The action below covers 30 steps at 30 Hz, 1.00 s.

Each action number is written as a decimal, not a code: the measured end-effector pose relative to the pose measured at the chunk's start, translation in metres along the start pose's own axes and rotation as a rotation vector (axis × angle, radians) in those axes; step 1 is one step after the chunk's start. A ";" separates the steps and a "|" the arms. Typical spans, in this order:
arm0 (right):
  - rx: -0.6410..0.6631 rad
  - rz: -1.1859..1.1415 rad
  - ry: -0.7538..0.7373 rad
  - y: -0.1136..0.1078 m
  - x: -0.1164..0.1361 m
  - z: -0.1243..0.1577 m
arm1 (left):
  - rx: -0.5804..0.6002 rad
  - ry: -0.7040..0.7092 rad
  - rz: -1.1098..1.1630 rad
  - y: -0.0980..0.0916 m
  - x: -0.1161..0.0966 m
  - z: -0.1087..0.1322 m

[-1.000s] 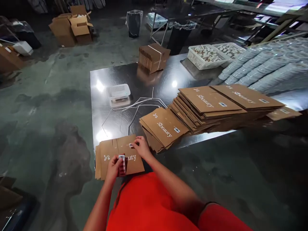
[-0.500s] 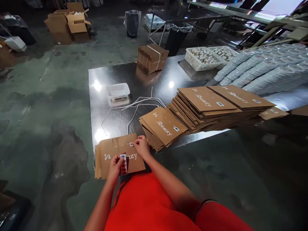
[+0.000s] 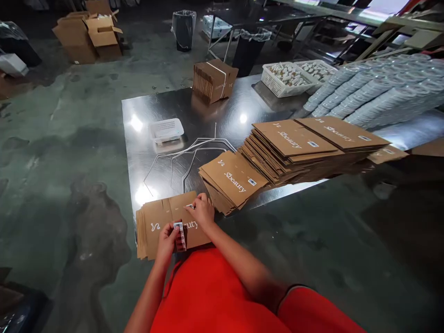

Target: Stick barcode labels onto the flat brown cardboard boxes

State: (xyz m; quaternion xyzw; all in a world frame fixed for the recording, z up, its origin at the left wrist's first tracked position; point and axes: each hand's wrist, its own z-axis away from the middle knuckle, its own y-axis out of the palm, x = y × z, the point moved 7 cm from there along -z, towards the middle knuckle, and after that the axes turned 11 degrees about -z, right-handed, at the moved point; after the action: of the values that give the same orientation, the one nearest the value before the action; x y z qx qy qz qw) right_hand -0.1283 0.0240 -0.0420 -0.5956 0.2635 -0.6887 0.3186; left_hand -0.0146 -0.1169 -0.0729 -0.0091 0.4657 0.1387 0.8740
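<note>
Folded flat cardboard boxes [image 3: 178, 208] lie in a low stack at the near left corner of the metal table, printed with white lettering. My left hand [image 3: 167, 240] pinches a strip of barcode stickers [image 3: 180, 238] between thumb and fingers, over the top box. At that box's upper right, the bent fingers of my right hand [image 3: 204, 212] are closed at a single barcode sticker [image 3: 189, 206], mostly covered by the hand. Whether the sticker touches the cardboard all over cannot be seen.
Flat boxes bearing stickers [image 3: 291, 138] form a sloping pile to the right. White straps [image 3: 194, 150] and a small white basket [image 3: 167, 130] lie behind my hands. Farther back are a strapped box bundle [image 3: 215, 81], filled white baskets [image 3: 286, 83] and stacked clear plastic lids [image 3: 374, 90].
My right hand has turned and its fingers have shifted over the sticker, hiding more of it. My left hand stays nearly still with the strip. The view has shifted slightly.
</note>
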 end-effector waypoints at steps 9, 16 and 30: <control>-0.028 -0.214 0.109 -0.001 -0.030 -0.004 | 0.032 -0.038 0.071 0.011 0.010 -0.005; -0.039 -0.238 0.027 0.000 -0.022 -0.003 | -0.020 -0.063 0.108 0.004 0.009 0.000; -0.011 -0.413 0.066 -0.007 -0.042 -0.006 | -0.056 -0.026 0.070 -0.006 0.001 0.009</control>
State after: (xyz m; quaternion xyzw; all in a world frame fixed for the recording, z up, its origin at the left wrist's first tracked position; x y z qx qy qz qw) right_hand -0.1315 0.0603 -0.0655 -0.6157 0.1497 -0.7572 0.1584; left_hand -0.0055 -0.1211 -0.0693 -0.0157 0.4504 0.1822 0.8739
